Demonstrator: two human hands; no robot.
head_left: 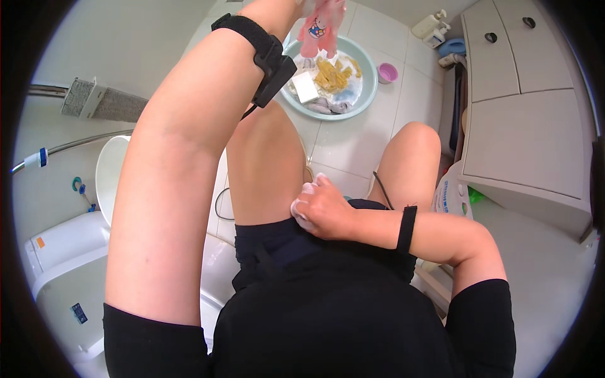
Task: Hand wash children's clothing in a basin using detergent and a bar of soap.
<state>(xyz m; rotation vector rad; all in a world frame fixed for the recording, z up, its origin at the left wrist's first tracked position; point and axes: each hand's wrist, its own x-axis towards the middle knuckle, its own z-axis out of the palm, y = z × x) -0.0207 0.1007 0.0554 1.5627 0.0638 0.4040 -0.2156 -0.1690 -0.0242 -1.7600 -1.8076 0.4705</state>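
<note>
Pink cloth (321, 31) hangs over the basin (370, 82), likely so drips fall inside; the left hand (305, 7), mostly out of sight, seems clenched on it. Foamy right hand (322, 209) curls closed, nothing visible inside.

Two hands: one left hand (307, 7), one right hand (324, 211). At the left hand, one pink cloth (322, 36); beneath it, one basin (370, 72). To that hand's right, one cup (388, 73), two pump bottles (427, 26), one cabinet (526, 138) with two handles (491, 38).

Head-worn fisheye view (fairly close), downward toward the basin (370, 80)
</note>
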